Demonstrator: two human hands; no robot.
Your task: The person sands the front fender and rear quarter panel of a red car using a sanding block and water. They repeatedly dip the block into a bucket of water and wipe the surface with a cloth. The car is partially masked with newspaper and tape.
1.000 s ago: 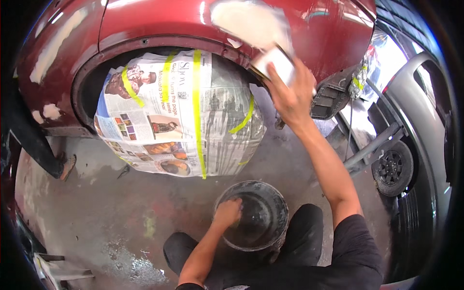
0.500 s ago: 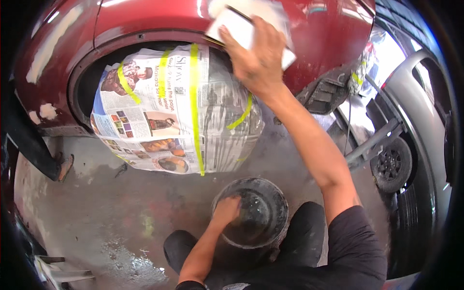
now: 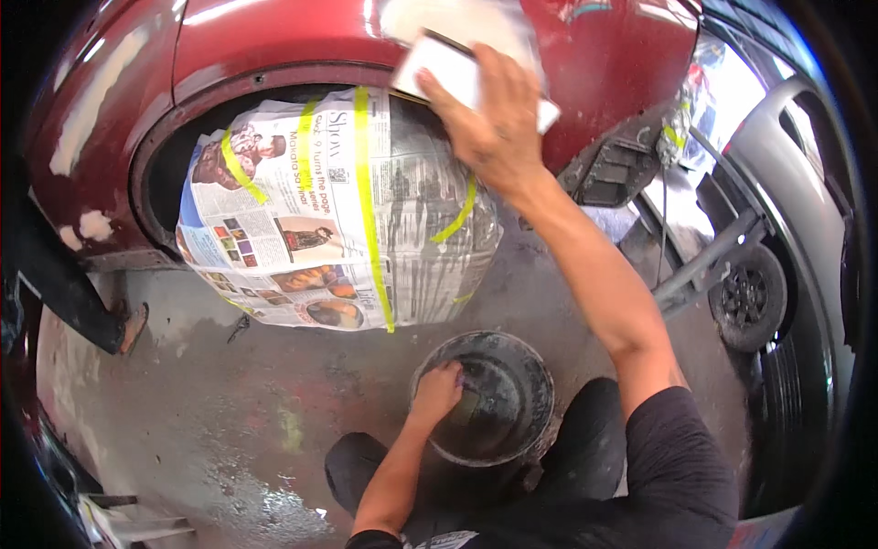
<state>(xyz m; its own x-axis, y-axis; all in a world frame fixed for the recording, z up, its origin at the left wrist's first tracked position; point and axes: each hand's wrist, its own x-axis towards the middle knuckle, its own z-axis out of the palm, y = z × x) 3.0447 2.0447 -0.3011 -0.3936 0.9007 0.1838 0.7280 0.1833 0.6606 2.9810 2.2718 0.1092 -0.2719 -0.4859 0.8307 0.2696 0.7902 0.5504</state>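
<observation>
Evidently gripping the flat white block with the right hand at twelve o'clock, likely light, stiff, slippery if wet, best held by opposite edges; cannot tell the grip of the left hand inside the black bucket at six.

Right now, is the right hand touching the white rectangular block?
Touching. In the head view, the right hand grips the white rectangular block, spread over its white face.

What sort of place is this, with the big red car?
It's probably a car body workshop. The shiny red metal car body has irregular, pale patches, a bulging printed-newspaper cover with bright yellow tape strips fills its wheel arch, and a silver-grey vehicle is nearby.
</observation>
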